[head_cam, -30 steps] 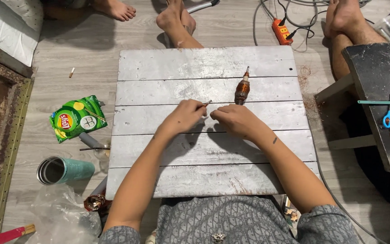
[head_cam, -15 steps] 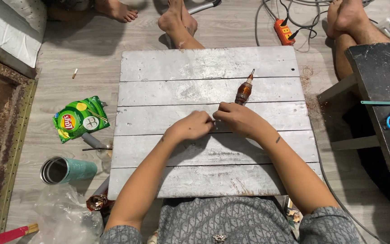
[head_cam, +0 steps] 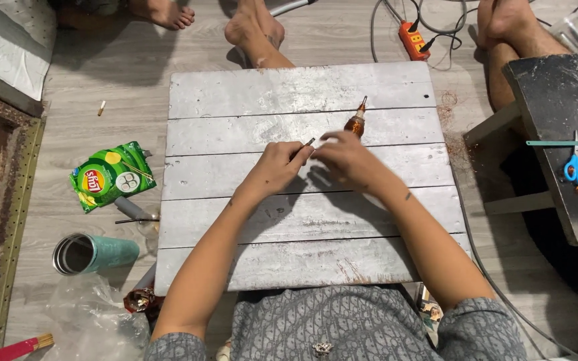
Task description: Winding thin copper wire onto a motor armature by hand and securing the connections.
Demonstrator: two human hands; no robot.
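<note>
My left hand and my right hand meet over the middle of a grey plank board. Between the left fingers a thin small stick-like piece pokes out; the right fingertips touch it too. What exactly the piece is stays too small to tell. Just beyond the right hand lies a small brown bottle with a pointed nozzle, flat on the board.
A green snack bag, a teal cup on its side and clear plastic lie left on the floor. Other people's bare feet rest beyond the board. An orange power strip, cables, and a dark bench with blue scissors are right.
Both hands have stayed joined over the board's middle, fingers shifting slightly around the small piece. The bottle has not moved.
</note>
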